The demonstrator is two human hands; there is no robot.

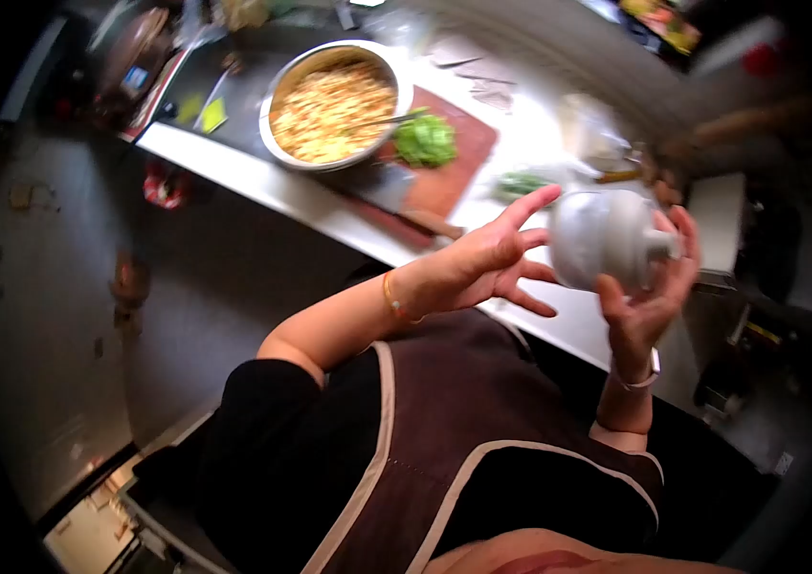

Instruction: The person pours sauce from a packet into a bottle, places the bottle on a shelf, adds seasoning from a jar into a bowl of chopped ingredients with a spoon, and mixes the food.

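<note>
A white lidded jar [583, 241] with a round knob is tilted on its side above the counter, slightly blurred. My right hand [650, 311] is wrapped around its lid end, at the right. My left hand [487, 263] is open, its fingers spread close to the jar's other end; whether a fingertip touches it I cannot tell. Behind my left wrist a knife with a wooden handle [434, 224] lies on the edge of a reddish-brown cutting board [475, 143]. Chopped greens [427, 142] are heaped on that board.
A large bowl [270, 142] of shredded orange-yellow food stands left of the greens, a utensil handle [377, 122] over its rim. Plastic bags [592, 134] sit at the back right, with a bag of greens [521, 184] nearer. The white counter's front edge [233, 175] runs diagonally.
</note>
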